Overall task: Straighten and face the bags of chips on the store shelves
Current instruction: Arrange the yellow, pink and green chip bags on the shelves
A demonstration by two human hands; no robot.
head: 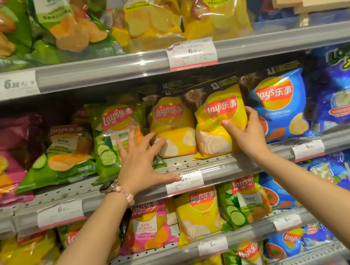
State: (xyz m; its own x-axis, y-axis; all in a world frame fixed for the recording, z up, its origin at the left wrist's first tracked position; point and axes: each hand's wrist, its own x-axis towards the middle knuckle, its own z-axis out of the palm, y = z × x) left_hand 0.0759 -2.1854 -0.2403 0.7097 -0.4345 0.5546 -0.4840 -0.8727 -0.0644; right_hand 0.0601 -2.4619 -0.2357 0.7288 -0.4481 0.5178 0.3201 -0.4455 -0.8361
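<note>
the right hand [250, 131] is gripping the right edge of a yellow chip bag [217, 124] that is standing upright near the front of the middle shelf [218, 162], thumb pressing on its face and fingers curling behind. the left hand [142, 159] is reaching in with fingers spread and relaxed, holding nothing, hovering before the green cucumber bag [112, 136] and a second yellow bag [173, 126] just beside it.

On the middle shelf [218, 162], four upright bags are set in a row; the third bag [217, 124] is held at its right edge by the right hand [247, 131], the left hand [139, 159] before the first bag [114, 135].
</note>
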